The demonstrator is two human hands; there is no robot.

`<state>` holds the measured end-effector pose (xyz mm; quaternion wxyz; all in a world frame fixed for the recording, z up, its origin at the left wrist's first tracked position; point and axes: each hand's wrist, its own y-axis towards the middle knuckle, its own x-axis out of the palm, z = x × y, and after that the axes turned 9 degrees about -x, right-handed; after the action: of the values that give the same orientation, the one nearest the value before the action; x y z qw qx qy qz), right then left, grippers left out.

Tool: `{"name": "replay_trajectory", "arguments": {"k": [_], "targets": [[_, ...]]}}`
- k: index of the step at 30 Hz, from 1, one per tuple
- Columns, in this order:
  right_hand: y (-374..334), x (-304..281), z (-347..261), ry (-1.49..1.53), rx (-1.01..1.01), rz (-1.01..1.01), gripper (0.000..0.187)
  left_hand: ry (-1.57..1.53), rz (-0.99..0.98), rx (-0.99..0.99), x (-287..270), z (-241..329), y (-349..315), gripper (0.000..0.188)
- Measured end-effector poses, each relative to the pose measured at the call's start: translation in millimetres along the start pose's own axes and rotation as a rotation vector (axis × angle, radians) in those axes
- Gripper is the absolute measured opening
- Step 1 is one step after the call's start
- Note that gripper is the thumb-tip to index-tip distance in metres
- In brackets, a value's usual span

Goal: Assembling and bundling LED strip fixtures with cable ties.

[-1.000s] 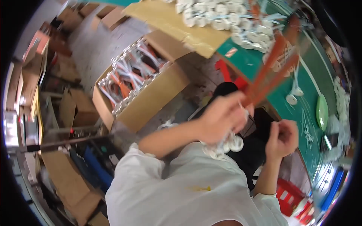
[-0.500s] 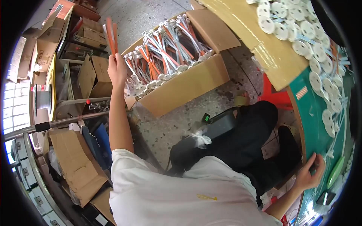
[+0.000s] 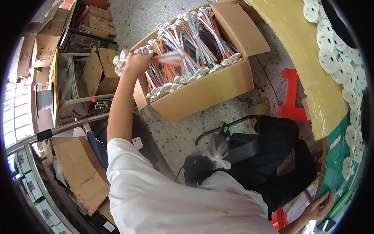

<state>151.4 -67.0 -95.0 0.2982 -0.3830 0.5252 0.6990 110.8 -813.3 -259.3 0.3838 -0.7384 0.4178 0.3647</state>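
Observation:
My left hand (image 3: pixel 137 64) is closed around a bundle of orange and pale wires. The bundle's white round ends (image 3: pixel 120 62) stick out on the left, and its strands, smeared by motion, point right over the open cardboard box (image 3: pixel 206 91). Inside that box stand rows of similar wire bundles (image 3: pixel 187 43) with white round ends, in orange, white and grey. My right hand (image 3: pixel 320 206) rests at the edge of the green mat (image 3: pixel 335 150), fingers loosely stretched, with nothing visible in them.
White round discs (image 3: pixel 328 60) with wires lie along the worktable, partly on a brown cardboard sheet (image 3: pixel 290 43). A red stool (image 3: pixel 292 97) stands beneath. At left are a metal rail (image 3: pixel 74 124), cardboard boxes (image 3: pixel 107 70) and a flattened carton (image 3: pixel 80 167). A black bag-like object (image 3: pixel 241 146) lies near my legs.
My left hand has swung the bundle from upright beside the box to lying sideways over its left end. The view has shifted; my right hand stays by the mat's edge.

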Motion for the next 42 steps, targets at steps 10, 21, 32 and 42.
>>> {"name": "replay_trajectory", "arguments": {"k": [10, 21, 32, 42], "targets": [[9.1, -4.7, -18.7, -0.125, 0.006, -0.022, 0.033, 0.183, 0.216, 0.39, 87.8, 0.8, 56.3, 0.006], [37.1, 3.5, -39.2, -0.117, -0.139, 0.111, 0.041, 0.188, 0.136, 0.503, 105.0, 17.2, 90.0, 0.012], [39.9, 8.3, -45.4, -0.089, -0.122, 0.143, 0.043, 0.001, 0.264, 0.333, 131.6, 39.0, 86.6, 0.02], [-4.1, -2.6, 10.3, -0.109, 0.0, -0.045, 0.022, -0.053, 0.175, 0.033, 105.6, 34.6, 55.6, 0.05]]}}
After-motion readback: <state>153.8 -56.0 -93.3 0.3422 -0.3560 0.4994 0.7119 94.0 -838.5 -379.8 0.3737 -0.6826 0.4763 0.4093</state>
